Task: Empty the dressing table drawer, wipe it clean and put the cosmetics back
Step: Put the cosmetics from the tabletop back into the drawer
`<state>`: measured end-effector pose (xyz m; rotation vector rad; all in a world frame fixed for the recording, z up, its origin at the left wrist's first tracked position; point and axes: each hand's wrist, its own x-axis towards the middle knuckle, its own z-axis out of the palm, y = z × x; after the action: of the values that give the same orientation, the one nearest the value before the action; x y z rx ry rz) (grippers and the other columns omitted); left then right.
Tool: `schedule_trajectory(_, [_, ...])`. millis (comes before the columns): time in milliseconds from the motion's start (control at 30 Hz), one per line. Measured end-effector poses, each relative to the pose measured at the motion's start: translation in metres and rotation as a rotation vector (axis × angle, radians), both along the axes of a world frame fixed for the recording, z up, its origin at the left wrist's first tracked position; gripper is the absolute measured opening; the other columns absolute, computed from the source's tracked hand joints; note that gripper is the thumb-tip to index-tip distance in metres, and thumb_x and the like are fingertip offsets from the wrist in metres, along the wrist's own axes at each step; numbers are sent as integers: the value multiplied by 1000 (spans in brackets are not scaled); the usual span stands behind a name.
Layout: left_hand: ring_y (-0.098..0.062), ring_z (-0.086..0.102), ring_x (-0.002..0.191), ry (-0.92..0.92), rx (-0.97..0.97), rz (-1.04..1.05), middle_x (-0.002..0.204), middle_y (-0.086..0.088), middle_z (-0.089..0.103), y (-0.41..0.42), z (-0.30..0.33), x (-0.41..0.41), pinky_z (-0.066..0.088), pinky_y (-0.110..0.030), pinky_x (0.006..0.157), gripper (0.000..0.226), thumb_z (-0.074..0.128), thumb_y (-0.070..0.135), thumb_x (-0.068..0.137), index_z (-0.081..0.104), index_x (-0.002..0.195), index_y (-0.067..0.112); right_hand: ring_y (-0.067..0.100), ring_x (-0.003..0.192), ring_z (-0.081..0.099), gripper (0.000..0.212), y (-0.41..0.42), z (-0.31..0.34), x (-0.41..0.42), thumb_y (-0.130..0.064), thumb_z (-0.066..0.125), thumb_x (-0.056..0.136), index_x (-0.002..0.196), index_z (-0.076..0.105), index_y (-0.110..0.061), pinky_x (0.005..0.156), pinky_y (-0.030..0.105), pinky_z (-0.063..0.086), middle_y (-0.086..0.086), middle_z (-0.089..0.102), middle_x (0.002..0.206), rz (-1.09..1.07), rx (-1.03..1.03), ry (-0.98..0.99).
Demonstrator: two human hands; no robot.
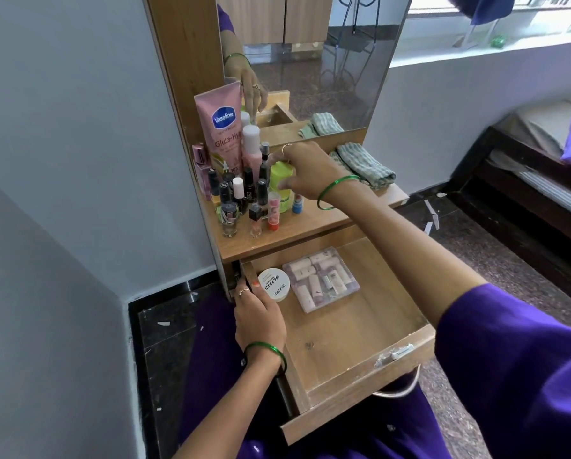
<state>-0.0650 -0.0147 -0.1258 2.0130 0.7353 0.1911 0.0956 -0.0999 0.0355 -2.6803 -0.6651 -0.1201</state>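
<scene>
**Drawer partly filled, bottles crowded on top**

Our drawer [350, 329] stands open below the tabletop [310, 223], holding a clear case [322, 278]; our right hand [305, 173] grasps the green bottle [279, 180] among packed bottles, so we judge a careless lift may topple the neighbours; our left hand [259, 313] grips the tub [273, 283]; we read "Vaseline" on the tube [219, 127], "NAIL POLISH" on the tub.

single head-worn view, close, forward and down over the open drawer [343, 342] and mirror [327, 61]
</scene>
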Motion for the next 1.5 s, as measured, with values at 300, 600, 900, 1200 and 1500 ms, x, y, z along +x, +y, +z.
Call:
schedule_trajectory(300, [-26,61,102,-10,-10,-1,117,-7,61,-1,1,-1,41,-30,63,40,27,32,101,44,132,13,4,93,53,38,-30,29,-48,-17,72,75,113,66,-15,82,13,41,0,65,105,-77,326,-243])
schedule_trajectory(600, [-25,60,101,-57,-41,14,115,-7,61,-1,4,-2,36,-24,60,36,30,27,102,47,130,11,12,83,67,27,-62,-34,-140,-12,72,79,103,59,-14,75,36,59,1,66,96,-303,711,428])
schedule_trajectory(900, [-33,59,104,-53,-62,46,119,-11,61,-1,6,-1,39,-32,71,36,30,26,102,47,130,12,26,80,69,30,-30,-112,-136,-21,78,74,89,61,-3,66,45,59,11,64,85,-346,347,803])
schedule_trajectory(1200, [-33,60,101,-46,-63,48,116,-10,62,-1,4,-1,36,-31,68,36,29,27,101,48,129,13,11,65,45,27,-7,-126,-134,-27,72,79,65,50,-20,44,10,34,-6,48,68,-203,84,642])
schedule_trajectory(1500, [-31,60,102,-44,-55,46,116,-10,63,-2,5,-2,36,-30,67,37,29,26,102,47,130,12,21,92,52,27,-20,-122,-147,-29,69,83,106,57,-24,68,18,34,1,56,93,-36,-24,748])
